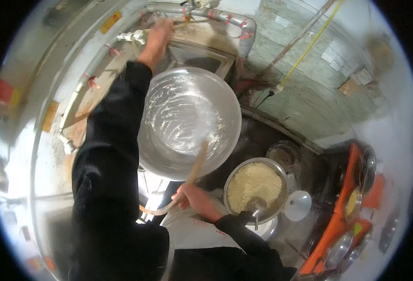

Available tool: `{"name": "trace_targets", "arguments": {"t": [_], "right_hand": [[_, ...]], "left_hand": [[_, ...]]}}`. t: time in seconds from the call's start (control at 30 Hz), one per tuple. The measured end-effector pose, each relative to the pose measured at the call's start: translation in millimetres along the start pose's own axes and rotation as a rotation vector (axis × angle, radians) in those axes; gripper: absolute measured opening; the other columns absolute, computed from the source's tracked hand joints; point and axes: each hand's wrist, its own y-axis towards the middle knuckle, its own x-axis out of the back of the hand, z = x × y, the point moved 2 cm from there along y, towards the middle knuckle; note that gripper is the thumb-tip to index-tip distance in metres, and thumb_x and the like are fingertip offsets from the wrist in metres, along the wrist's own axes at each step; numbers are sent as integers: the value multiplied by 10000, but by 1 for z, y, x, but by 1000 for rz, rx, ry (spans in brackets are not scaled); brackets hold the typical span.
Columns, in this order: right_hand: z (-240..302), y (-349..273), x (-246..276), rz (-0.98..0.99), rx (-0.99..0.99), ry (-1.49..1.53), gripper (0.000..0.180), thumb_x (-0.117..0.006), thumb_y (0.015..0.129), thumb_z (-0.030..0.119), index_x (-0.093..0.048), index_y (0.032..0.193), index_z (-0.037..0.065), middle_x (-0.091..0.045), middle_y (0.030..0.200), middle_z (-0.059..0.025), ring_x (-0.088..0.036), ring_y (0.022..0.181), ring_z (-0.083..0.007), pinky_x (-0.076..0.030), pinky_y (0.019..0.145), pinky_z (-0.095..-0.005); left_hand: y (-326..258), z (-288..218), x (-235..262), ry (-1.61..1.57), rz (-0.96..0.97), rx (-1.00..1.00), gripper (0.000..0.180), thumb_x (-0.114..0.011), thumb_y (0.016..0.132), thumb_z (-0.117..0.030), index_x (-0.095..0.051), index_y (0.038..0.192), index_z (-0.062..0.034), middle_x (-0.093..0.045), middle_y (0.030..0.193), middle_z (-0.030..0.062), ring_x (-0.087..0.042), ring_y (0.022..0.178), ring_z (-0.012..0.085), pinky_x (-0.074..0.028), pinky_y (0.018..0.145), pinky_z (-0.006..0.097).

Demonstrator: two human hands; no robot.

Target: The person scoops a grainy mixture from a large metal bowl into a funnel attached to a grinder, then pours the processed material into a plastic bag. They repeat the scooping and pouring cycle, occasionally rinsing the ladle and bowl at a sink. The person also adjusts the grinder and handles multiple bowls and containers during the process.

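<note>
My right hand (195, 201) is wrapped round a tan hose (198, 164), whose end points over the rim of a large metal basin (145, 145). White, streaky residue coats the basin's inside. My left arm stretches past the basin's left side, and my left hand (156, 43) is up by the pipes at the back, beside a white tap (132, 36). Its fingers are smeared by motion, so whether they grip anything is unclear. No water can be made out at the hose's end.
Right of the basin stands a metal bowl (230, 180) of pale yellow flour (254, 185) with a metal scoop (255, 206) in it. A white funnel (297, 206) lies beside it. An orange rack (326, 243) with several metal bowls stands at right. A wrapped pipe (246, 35) runs behind.
</note>
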Motion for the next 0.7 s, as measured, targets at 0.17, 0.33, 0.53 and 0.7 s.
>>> {"name": "trace_targets", "arguments": {"t": [0.17, 0.33, 0.53, 0.7], "right_hand": [[-10, 8, -2, -46, -119, 23, 403, -334, 1039, 370, -524, 995, 17, -673, 992, -139, -625, 706, -142, -540, 679, -284], [-18, 17, -3, -74, -194, 105, 414, -337, 1037, 395, -513, 1000, 22, -679, 982, -149, -642, 700, -150, -553, 673, -282], [-19, 23, -5, -109, -233, 141, 430, -367, 1022, 436, -513, 1003, 32, -680, 982, -158, -646, 689, -160, -560, 662, -283], [-17, 24, -2, -128, -261, 171, 444, -379, 1013, 455, -519, 1008, 33, -681, 993, -168, -652, 693, -168, -564, 652, -290]], "left_hand": [[120, 26, -3, 579, -124, 33, 630, -586, 937, -351, -385, 1394, 34, -442, 1401, 176, -445, 1253, 290, -335, 1068, 379], [77, -9, -44, 613, 64, 81, 673, -553, 935, -414, -363, 1416, 17, -386, 1442, 175, -378, 1304, 297, -296, 1095, 387], [15, -53, -70, 589, 217, 107, 727, -512, 932, -489, -336, 1443, -4, -318, 1492, 174, -299, 1367, 305, -250, 1127, 396], [-15, -49, -29, 807, 173, 139, 808, -509, 914, -543, -285, 1474, -6, -234, 1549, 188, -210, 1434, 326, -209, 1160, 418]]}}
